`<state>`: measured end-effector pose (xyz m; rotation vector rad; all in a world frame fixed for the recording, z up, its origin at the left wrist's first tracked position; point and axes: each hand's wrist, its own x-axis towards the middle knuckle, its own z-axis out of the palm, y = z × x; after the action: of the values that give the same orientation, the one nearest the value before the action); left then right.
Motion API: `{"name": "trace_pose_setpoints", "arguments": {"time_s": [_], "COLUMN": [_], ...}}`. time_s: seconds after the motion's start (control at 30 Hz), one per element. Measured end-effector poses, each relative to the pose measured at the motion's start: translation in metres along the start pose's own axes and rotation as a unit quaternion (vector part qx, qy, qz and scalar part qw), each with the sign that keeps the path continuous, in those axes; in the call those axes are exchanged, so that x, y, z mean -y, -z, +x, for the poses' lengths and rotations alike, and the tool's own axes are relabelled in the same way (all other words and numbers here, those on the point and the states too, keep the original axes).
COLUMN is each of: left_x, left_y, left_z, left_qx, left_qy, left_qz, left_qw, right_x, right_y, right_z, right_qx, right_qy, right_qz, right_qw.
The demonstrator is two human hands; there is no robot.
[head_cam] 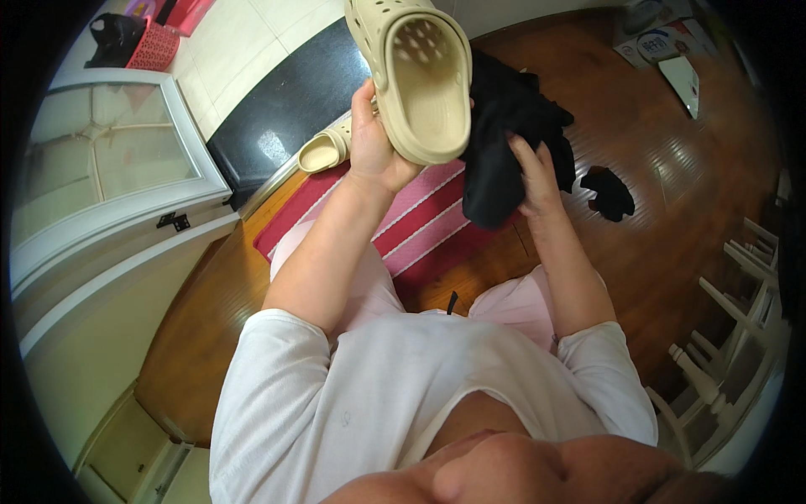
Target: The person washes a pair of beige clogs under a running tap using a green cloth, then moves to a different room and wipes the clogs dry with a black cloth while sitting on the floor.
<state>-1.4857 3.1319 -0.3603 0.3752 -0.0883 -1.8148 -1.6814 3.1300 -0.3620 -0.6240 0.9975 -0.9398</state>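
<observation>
A cream foam clog point(434, 107) with round vent holes is held up by my left hand point(376, 142), its open top and insole facing me. Bunched black cloth point(497, 170) hangs from my right hand point(535, 173), right beside the clog. What shape the cloth has cannot be made out. The matching cream clog point(322, 152) rests by the threshold, left of my left wrist. Under both hands lies a pink and red striped mat point(422, 220) on the wooden floor.
Another piece of black cloth point(609, 194) lies on the wooden floor point(667, 145) to the right. A white framed glass door point(113, 145) stands at left beside a dark stone sill point(277, 120). White chairs point(724, 353) are at right, a carton point(661, 44) and a white panel point(682, 85) at upper right.
</observation>
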Motion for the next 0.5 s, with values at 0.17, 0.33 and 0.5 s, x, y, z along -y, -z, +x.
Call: {"name": "trace_pose_setpoints", "arguments": {"time_s": [0.17,0.33,0.5], "left_x": [0.017,0.028,0.048], "left_y": [0.002,0.000,-0.005], "left_z": [0.003,0.001,-0.006], "left_qx": [-0.074,-0.065,-0.029], "left_qy": [-0.068,-0.184,-0.178], "left_qz": [0.097,0.338,0.501], "left_qw": [0.990,0.921,0.846], "right_x": [-0.008,-0.006,-0.025], "right_y": [-0.010,-0.007,0.007], "right_z": [-0.004,0.007,0.020], "right_qx": [0.051,0.028,-0.040], "right_qy": [0.021,0.039,0.174], "right_qz": [-0.032,-0.129,-0.274], "right_qw": [0.998,0.991,0.945]}}
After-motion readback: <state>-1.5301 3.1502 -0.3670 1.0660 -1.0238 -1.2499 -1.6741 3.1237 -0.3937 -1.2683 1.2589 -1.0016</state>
